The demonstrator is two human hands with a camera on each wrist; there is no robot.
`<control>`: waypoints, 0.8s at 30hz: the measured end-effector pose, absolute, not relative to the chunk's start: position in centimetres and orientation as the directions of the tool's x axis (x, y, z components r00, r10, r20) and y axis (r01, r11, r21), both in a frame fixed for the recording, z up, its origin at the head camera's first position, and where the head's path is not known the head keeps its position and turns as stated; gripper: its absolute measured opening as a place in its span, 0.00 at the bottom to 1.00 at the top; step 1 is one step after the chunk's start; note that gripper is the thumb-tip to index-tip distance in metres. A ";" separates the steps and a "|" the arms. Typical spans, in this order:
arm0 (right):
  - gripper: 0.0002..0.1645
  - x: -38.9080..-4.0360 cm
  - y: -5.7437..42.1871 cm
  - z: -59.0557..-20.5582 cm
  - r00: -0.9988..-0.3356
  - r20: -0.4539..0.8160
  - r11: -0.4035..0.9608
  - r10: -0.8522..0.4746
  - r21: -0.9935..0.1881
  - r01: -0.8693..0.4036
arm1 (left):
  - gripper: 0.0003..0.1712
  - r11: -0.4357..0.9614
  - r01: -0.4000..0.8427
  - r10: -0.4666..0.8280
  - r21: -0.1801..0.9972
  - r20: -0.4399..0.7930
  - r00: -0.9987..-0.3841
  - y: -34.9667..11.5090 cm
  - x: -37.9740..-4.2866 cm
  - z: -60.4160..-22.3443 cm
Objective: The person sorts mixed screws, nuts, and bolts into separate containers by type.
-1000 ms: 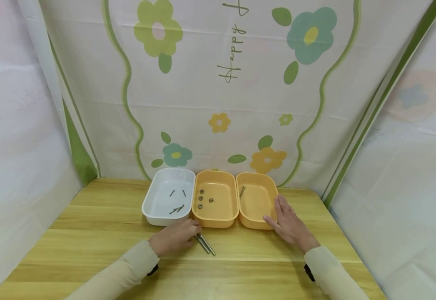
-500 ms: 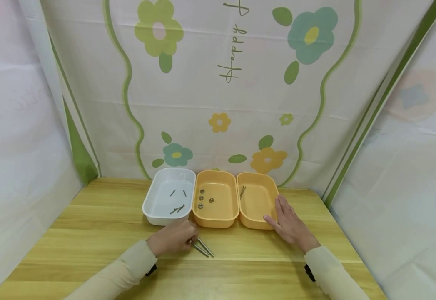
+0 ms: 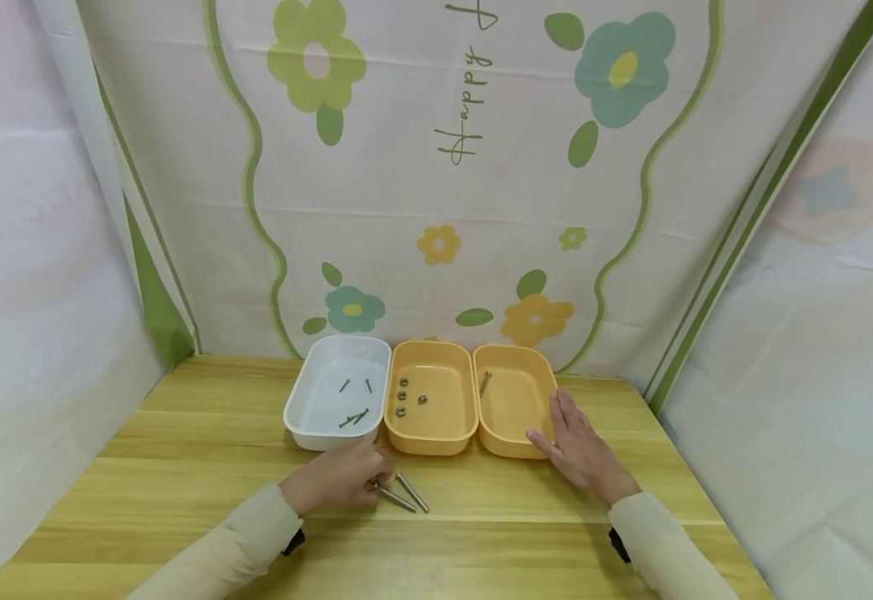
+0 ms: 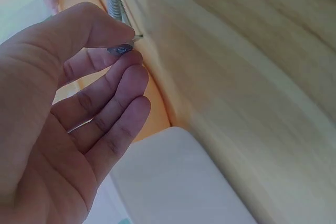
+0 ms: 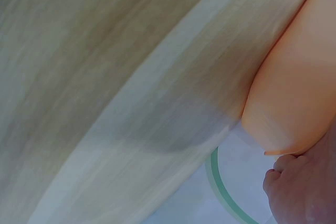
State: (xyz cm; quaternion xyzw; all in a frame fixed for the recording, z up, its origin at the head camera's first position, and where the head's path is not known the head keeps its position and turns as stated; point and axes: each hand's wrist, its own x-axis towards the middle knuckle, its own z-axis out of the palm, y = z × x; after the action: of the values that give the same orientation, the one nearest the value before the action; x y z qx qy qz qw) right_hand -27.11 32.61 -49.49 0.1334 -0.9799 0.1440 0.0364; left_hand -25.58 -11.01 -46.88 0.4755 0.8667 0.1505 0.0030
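Just in front of the white tray (image 3: 297,425), my left hand (image 3: 338,477) pinches a long metal bolt (image 3: 397,499) by its head end, between thumb and fingers. The left wrist view shows the bolt's head (image 4: 122,49) at the fingertips. A second long bolt (image 3: 412,492) lies on the table close beside it. My right hand (image 3: 586,457) rests with extended fingers along the outer side of the right orange tray (image 3: 514,446), thumb near its front rim. Only part of that hand (image 5: 302,187) shows in the right wrist view.
Several small screws (image 3: 355,419) lie in the white tray. The middle orange tray (image 3: 432,446) holds several nuts (image 3: 402,396), and a single bolt (image 3: 485,383) leans in the right one. The trays stand side by side against a flowered cloth backdrop (image 3: 436,192).
My left hand has moved slightly left and toward me, drawing the pinched bolt apart from the other, so the two now spread at an angle. My right hand has stayed put.
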 end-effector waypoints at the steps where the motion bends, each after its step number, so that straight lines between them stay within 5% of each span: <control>1: 0.58 -27.1 32.6 -49.5 -0.962 0.110 0.922 -0.251 -0.275 -0.272 | 0.14 0.504 0.824 0.824 0.260 0.140 -0.548 -11.1 -25.5 -46.8; 13: 0.57 -27.1 32.6 -49.4 -0.959 0.116 0.917 -0.257 -0.283 -0.280 | 0.16 0.538 0.806 0.811 0.247 0.106 -0.575 -10.7 -25.3 -45.0; 24: 0.57 -27.0 32.4 -49.2 -0.961 0.109 0.918 -0.255 -0.286 -0.275 | 0.10 0.504 0.846 0.829 0.172 0.177 -0.530 -8.7 -25.5 -43.1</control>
State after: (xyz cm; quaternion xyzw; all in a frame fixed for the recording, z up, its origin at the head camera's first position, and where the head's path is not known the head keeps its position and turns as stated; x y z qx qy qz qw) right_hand -27.00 32.45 -49.23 0.1354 -0.9786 0.1508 0.0346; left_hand -25.53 -8.69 -43.08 0.4834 0.8665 0.1191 -0.0358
